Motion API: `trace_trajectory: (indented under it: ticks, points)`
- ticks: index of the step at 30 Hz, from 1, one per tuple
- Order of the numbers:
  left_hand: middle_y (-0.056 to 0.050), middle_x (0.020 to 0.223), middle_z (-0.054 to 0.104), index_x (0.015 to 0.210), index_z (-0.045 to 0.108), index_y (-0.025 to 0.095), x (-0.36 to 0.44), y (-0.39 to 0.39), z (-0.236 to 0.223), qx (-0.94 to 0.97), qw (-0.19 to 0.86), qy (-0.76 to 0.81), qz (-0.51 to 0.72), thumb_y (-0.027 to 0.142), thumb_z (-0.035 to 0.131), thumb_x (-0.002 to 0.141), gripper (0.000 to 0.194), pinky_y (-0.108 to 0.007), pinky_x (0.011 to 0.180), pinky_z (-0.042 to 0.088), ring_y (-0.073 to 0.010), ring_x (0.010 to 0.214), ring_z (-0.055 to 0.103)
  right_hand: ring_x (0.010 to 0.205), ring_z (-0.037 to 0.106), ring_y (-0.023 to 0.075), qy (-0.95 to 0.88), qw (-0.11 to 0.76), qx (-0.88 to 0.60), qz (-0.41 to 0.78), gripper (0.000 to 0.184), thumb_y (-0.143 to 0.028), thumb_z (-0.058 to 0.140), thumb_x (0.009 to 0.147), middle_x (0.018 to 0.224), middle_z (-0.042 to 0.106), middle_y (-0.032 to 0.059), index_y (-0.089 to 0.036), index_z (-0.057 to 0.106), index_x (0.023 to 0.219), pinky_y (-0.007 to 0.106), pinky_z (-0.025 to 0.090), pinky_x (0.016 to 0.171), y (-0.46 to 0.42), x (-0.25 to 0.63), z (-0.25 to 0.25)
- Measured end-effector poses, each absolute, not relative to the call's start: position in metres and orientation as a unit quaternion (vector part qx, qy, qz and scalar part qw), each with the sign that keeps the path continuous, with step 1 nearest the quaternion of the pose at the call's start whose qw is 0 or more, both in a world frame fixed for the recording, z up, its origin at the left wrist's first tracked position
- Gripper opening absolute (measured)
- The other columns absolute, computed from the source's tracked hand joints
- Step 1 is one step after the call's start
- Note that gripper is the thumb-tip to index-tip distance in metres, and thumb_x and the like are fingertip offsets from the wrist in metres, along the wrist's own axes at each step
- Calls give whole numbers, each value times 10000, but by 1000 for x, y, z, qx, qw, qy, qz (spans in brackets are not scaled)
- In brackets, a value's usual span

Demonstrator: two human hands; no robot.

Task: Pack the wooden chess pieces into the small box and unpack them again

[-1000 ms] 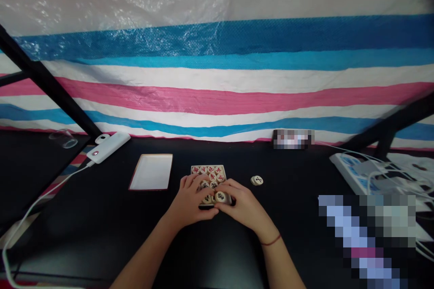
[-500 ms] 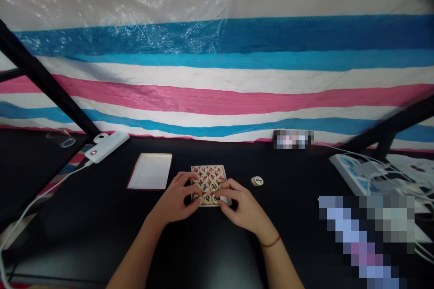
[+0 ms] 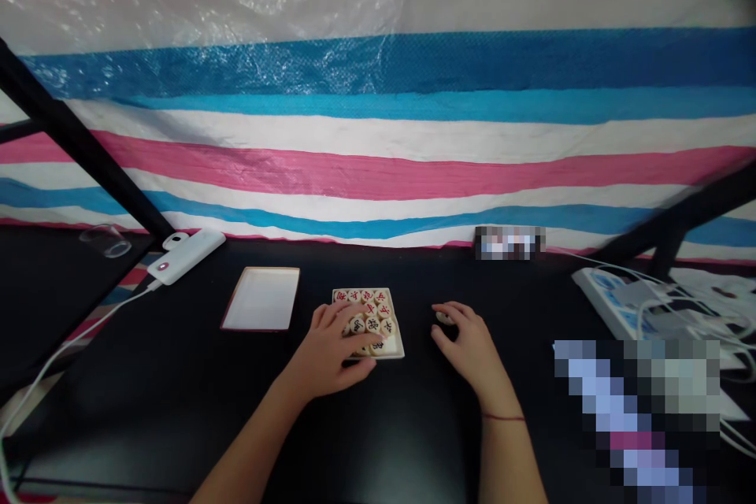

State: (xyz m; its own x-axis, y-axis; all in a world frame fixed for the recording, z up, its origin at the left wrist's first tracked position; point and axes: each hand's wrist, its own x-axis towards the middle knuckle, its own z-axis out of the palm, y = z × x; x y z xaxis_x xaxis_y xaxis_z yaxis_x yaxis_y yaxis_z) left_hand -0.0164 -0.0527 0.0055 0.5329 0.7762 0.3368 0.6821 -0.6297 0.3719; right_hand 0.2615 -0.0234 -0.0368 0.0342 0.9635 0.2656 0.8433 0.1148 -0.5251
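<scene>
An open white box (image 3: 394, 345) holds several round cream Chinese chess pieces (image 3: 372, 324), red characters in the back rows and black ones in front. Bare box floor shows at its front right corner. My left hand (image 3: 327, 348) lies over the left and front pieces with fingers spread, its thumb by the front rim, and hides some of them. To the right of the box, my right hand (image 3: 469, 342) has its thumb and fingers around a loose Chinese chess piece (image 3: 445, 318) on the black table. How many pieces are under those fingers is partly hidden.
Left of the box lies its lid (image 3: 264, 298), white inside facing up. A white power bank-like device (image 3: 187, 256) with a cable is at the back left. A power strip (image 3: 608, 303) with tangled cables stands at right. A striped sheet (image 3: 378, 173) hangs behind the black table (image 3: 366, 441).
My right hand has left the box and moved right to the loose pieces. My left hand has shifted right and flattened over the pieces in the box.
</scene>
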Motion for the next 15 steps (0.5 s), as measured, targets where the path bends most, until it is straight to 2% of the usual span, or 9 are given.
trace_trajectory:
  ticks: [4,8,11,15]
  points:
    - [-40,1332,542,1106,677,336,-10,-53,2,884,87,403,222,345,606,841,274,-479,1013,335,-294,1242,439,953,625,248,-677,302,-657,137,333,-209,479,744,1064,657,118,-174,701,989,421,488,888,-21,266,-40]
    - [-51,1317,551,1097,680,320,-9,-54,-1,881,75,409,226,345,609,839,269,-462,1019,341,-285,1238,448,904,649,242,-679,337,-624,191,271,-266,506,789,1005,689,103,-192,699,965,406,518,836,-25,259,-31]
    - [-51,1349,529,1114,670,321,-6,-53,-4,882,51,406,234,370,610,839,285,-485,1055,295,-296,1269,414,905,654,228,-689,358,-580,247,254,-317,537,821,1041,687,100,-206,698,983,353,542,770,-33,246,-20]
    - [-43,1348,531,1108,663,327,0,-52,-11,885,29,397,241,419,598,845,286,-499,1068,268,-299,1287,396,810,652,180,-710,354,-517,321,246,-334,559,850,1071,681,85,-223,698,1020,281,543,660,-45,228,-8]
